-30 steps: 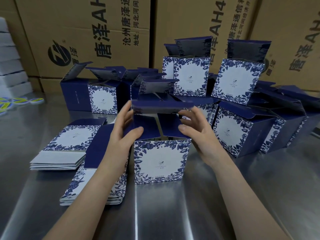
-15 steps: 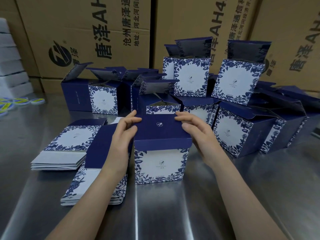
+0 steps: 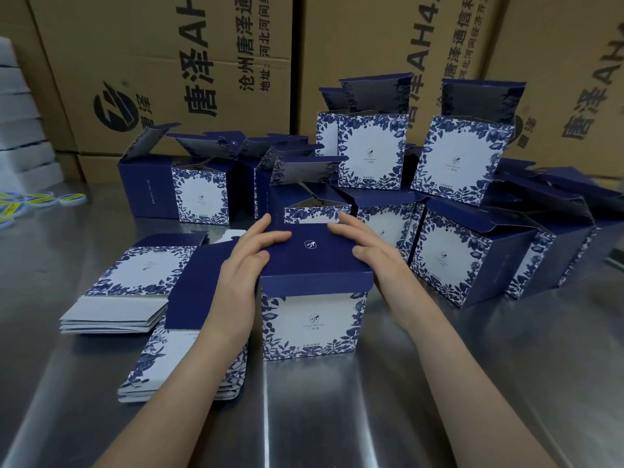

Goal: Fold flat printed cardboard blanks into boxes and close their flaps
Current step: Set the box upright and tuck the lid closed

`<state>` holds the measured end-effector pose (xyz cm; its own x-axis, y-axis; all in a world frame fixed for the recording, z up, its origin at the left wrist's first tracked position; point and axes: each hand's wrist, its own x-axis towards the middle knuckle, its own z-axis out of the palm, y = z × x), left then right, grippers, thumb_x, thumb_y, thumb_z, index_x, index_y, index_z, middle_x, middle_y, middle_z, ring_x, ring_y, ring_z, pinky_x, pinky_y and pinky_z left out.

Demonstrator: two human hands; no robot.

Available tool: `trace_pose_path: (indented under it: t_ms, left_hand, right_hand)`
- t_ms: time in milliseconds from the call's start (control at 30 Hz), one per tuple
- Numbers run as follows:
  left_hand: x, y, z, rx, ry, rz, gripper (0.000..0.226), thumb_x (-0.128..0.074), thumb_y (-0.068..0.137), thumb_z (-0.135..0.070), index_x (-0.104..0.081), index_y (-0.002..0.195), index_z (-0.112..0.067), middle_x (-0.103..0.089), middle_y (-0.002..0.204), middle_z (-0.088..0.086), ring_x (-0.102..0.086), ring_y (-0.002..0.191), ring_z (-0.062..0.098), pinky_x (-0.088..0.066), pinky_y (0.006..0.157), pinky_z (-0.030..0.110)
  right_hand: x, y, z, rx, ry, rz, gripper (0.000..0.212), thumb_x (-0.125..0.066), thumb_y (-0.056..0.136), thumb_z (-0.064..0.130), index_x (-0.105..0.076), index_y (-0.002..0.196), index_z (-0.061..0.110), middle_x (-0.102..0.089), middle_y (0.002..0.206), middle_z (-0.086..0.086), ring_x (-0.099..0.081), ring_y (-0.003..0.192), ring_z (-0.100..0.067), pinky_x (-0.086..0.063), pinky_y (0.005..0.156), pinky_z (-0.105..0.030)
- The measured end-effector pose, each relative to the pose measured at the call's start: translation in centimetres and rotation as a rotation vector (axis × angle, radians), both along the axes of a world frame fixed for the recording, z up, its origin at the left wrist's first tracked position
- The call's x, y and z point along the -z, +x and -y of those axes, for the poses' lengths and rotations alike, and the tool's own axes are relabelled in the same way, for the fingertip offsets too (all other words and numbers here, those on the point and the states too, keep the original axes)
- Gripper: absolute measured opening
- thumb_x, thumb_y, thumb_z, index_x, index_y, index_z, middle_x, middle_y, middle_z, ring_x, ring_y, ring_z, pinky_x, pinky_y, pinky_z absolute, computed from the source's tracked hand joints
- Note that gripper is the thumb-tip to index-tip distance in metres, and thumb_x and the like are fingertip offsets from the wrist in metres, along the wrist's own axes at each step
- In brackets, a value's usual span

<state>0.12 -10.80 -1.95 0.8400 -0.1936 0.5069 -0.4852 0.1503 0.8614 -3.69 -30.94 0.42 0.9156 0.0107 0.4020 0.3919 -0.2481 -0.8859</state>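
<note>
Front box [image 3: 314, 325]: white face bordered with blue leaf-and-flower print, navy lid flap [image 3: 314, 261] bearing a small white emblem. Flat blanks [image 3: 135, 275] carry the same print. Shipping cartons [image 3: 162, 62] are brown, lettered black.

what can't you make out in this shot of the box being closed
Head view only:
- Inside of the box: hidden by its folded-down lid, under the left hand and right hand.
- Near stack of flat blanks: middle covered by the left forearm.
- Small print on the box front: too small to read.
- Yellow-green discs: cut by the left edge.
</note>
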Motion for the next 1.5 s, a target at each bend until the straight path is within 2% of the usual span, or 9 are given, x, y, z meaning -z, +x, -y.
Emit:
trace_pose_path:
  t_ms: [100,267,400,600,733,967,1067,1167,1500]
  left_hand:
    - [-0.1,0.3,-0.1,-0.034,0.112,0.040,0.045,-0.033,0.086,-0.028,-0.063,0.120,-0.027,-0.044,0.145,-0.020,-0.035,0.136,-0.005,-0.028,0.117,0.036]
    - [-0.2,0.7,-0.5,-0.111,0.263,0.133,0.042,-0.028,0.088,-0.028,-0.060,0.115,-0.035,-0.046,0.138,-0.016,-0.034,0.135,0.004,-0.023,0.115,0.034]
    - [-0.7,0.9,-0.7,-0.141,0.323,0.149,0.044,-0.027,0.084,-0.021,-0.060,0.109,-0.039,-0.049,0.134,-0.015,-0.035,0.133,0.012,-0.023,0.111,0.026]
    - [-0.7,0.5,-1.0,-0.133,0.272,0.151,0.043,-0.034,0.086,-0.022,-0.063,0.113,-0.040,-0.050,0.137,-0.025,-0.032,0.138,0.007,-0.023,0.114,0.028]
    - [-0.8,-0.3,-0.9,-0.034,0.141,0.120,0.038,-0.039,0.088,-0.016,-0.072,0.103,-0.027,-0.060,0.133,-0.016,-0.034,0.140,-0.003,-0.026,0.108,0.009]
    - [-1.1,-0.5,-0.8,-0.006,0.159,0.109,0.034,-0.040,0.090,-0.032,-0.072,0.097,-0.023,-0.066,0.123,-0.011,-0.040,0.138,0.002,-0.028,0.110,0.014]
    - [-1.5,-0.5,-1.3,0.058,0.243,0.122,0.051,-0.039,0.084,-0.064,-0.068,0.102,-0.026,-0.059,0.130,-0.016,-0.031,0.143,0.001,-0.023,0.115,0.022]
    - [-1.5,-0.8,-1.9,0.100,0.304,0.099,0.049,-0.055,0.075,-0.059,-0.065,0.110,-0.026,-0.056,0.136,-0.020,-0.023,0.144,-0.005,-0.022,0.115,0.027]
    - [-1.4,-1.5,-1.7,0.002,0.311,0.183,0.030,-0.079,0.077,-0.032,-0.072,0.105,-0.040,-0.054,0.137,-0.024,-0.022,0.143,-0.008,-0.023,0.109,0.013]
  right_hand:
    - [0.1,0.3,0.0,-0.025,-0.036,-0.030,0.056,-0.033,0.082,0.021,-0.057,0.132,0.022,-0.037,0.151,0.015,-0.028,0.141,0.001,-0.025,0.118,-0.032]
    - [-0.6,1.9,-0.1,0.021,-0.213,-0.040,0.046,-0.032,0.088,-0.003,-0.053,0.113,0.029,-0.038,0.134,0.012,-0.030,0.129,0.009,-0.021,0.096,0.001]
    - [-1.0,2.4,0.0,0.058,-0.304,-0.035,0.061,-0.030,0.085,-0.022,-0.053,0.108,0.030,-0.040,0.132,0.005,-0.029,0.114,0.022,-0.018,0.091,0.004]
    - [-0.3,0.1,-0.3,0.014,-0.142,0.019,0.046,-0.032,0.087,0.021,-0.061,0.122,0.023,-0.040,0.146,0.014,-0.030,0.138,0.001,-0.026,0.112,-0.023]
    - [-0.6,-0.4,-0.5,0.025,-0.140,0.053,0.045,-0.034,0.090,0.019,-0.065,0.122,0.013,-0.045,0.146,0.010,-0.032,0.138,0.000,-0.023,0.113,-0.019]
    - [-0.4,-0.1,-0.2,-0.003,-0.127,0.016,0.047,-0.033,0.085,0.020,-0.069,0.115,0.016,-0.052,0.139,0.011,-0.042,0.127,0.008,-0.031,0.100,-0.007]
    - [-0.7,0.5,0.2,-0.071,-0.141,-0.050,0.034,-0.047,0.084,0.033,-0.066,0.111,0.030,-0.046,0.137,0.021,-0.039,0.129,0.007,-0.031,0.110,-0.020]
    - [-0.7,0.0,0.8,-0.181,-0.105,-0.082,0.053,-0.067,0.072,0.054,-0.064,0.122,0.037,-0.037,0.147,0.024,-0.030,0.137,0.008,-0.031,0.112,-0.028]
    - [-0.7,-1.2,0.6,-0.218,0.077,-0.078,0.040,-0.082,0.064,0.007,-0.078,0.101,0.023,-0.037,0.150,0.018,-0.051,0.128,-0.005,-0.051,0.083,-0.023]
